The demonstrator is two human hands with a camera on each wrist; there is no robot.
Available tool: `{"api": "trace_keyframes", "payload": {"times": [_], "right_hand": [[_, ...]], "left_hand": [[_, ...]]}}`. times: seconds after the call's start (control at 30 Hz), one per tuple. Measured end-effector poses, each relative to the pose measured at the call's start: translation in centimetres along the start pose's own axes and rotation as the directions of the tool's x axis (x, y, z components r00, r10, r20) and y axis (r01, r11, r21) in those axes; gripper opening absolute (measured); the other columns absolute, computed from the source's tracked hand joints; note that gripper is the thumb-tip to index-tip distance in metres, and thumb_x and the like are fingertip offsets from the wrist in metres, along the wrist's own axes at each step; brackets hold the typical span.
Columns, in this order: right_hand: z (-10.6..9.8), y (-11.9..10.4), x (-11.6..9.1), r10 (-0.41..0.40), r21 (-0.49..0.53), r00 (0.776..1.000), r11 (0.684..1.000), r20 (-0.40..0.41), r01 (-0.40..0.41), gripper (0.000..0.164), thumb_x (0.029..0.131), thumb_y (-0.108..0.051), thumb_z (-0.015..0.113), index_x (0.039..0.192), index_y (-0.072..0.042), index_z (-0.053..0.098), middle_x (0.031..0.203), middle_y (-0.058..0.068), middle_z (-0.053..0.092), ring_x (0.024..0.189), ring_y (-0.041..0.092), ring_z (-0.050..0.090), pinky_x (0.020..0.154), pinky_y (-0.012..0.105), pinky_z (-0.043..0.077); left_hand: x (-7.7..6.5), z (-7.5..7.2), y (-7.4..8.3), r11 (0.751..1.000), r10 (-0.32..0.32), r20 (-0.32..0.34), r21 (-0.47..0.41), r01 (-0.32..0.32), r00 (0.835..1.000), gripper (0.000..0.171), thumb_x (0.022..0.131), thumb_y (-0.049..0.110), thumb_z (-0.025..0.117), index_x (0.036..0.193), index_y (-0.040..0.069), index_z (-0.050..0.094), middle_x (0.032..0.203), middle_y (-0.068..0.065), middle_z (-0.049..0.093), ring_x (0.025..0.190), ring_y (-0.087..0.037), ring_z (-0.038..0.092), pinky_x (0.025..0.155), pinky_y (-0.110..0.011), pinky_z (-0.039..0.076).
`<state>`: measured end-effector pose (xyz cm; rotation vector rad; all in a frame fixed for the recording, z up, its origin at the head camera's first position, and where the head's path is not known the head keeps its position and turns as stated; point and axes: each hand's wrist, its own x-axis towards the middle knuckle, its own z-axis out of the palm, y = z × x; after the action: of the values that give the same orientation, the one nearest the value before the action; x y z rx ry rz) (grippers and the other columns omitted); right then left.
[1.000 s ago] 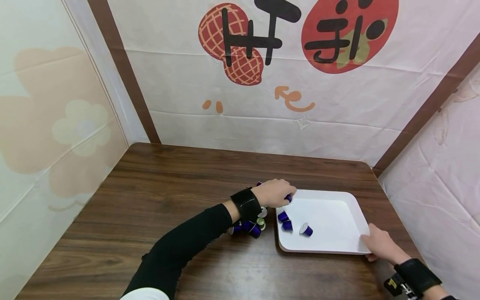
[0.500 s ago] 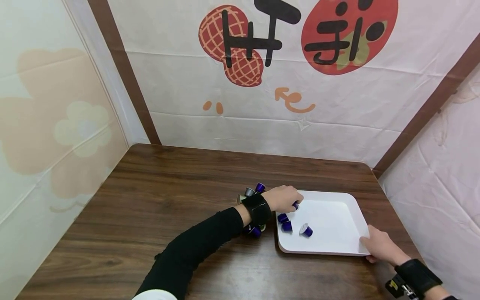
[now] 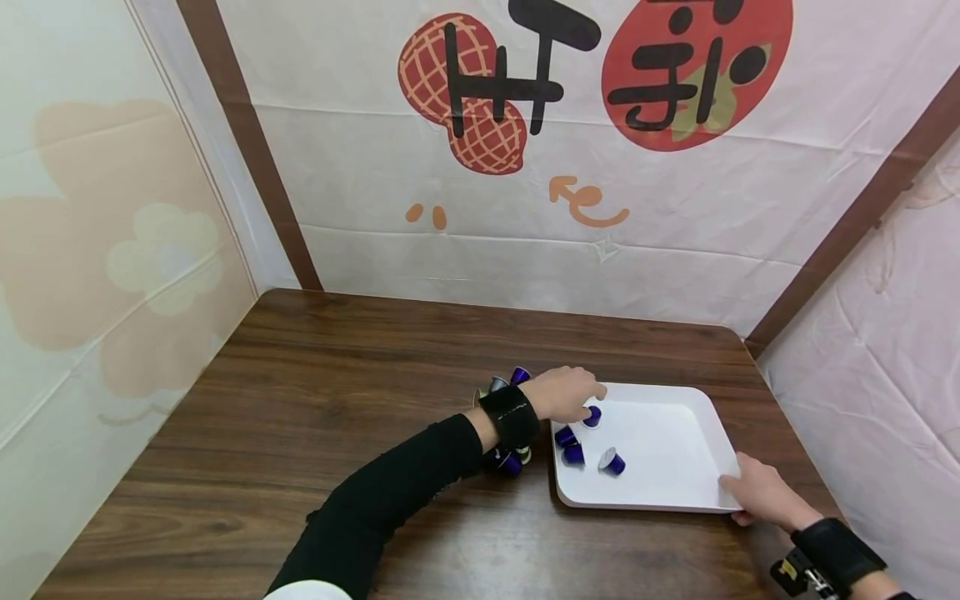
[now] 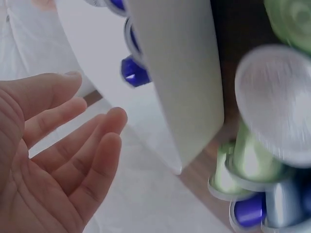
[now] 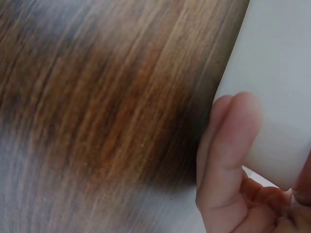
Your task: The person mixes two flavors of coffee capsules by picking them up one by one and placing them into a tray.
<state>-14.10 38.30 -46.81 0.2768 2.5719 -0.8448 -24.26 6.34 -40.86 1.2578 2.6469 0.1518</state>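
- The table has a dark brown top with wood grain, and its two far corners are rounded.
- Behind it hangs a white cloth, with creases and a printed red peanut, a red round shape and thick black strokes.
- Brown strips border this cloth at both sides; the left panel carries a pale flower.
- The white tray lies on the right part of the table.
- Four blue capsules are inside it, towards its left side.
- More capsules, green, blue and greyish, are heaped just left of the tray.
- The left hand is above the tray's left edge, thumb and fingers wide apart.
- The right hand grips the tray's near right corner.
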Motion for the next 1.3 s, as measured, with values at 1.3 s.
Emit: {"api": "trace_keyframes", "payload": {"times": [1.3], "right_hand": [[0.1,0.0,-0.1,-0.035,-0.008,0.999,0.999,-0.022,0.035,0.038,0.092,-0.004,0.046,0.119,0.018,0.033,0.069,0.013,0.052,0.050,0.018,0.057,0.047,0.031,0.050]], "left_hand": [[-14.0,4.1,-10.0,0.984,-0.125,0.008,-0.129,0.125,0.992,0.024,0.083,0.013,0.072,0.104,0.022,0.066,0.105,0.002,0.057,0.090,-0.012,0.055,0.075,-0.032,0.047]]}}
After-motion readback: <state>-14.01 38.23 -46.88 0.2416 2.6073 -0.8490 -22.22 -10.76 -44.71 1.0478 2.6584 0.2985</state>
